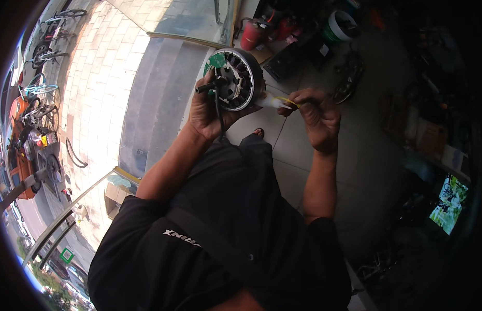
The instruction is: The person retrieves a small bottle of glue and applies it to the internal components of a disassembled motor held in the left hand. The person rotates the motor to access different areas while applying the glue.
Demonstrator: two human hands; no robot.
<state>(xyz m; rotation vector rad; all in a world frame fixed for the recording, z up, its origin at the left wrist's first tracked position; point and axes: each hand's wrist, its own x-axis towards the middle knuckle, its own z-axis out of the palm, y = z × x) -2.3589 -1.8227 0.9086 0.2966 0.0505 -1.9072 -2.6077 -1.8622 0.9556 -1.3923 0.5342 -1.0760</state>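
Note:
My left hand [203, 111] is wrapped round a round hub motor stator [235, 79], raised in front of my body. It has a metal rim, dark coil slots round the inside and a short axle stub pointing left. A green piece [216, 61] sits at its upper left edge, and a dark cable [220, 118] hangs down past my palm. To its right my right hand [319, 115] pinches a thin yellow wire [289, 100] between thumb and fingers. Close to the wire, a white piece [273, 101] sticks out from the stator's right side; its kind is unclear.
Beyond the stator stand a red canister [251, 37], dark boxes [283, 63] and a white-green bucket [341, 27]. A dark chain-like heap [348, 78] lies on the tiled floor [287, 150]. A lit screen [449, 205] is at far right. A doorway step [155, 103] leads to paving with parked bicycles [44, 111].

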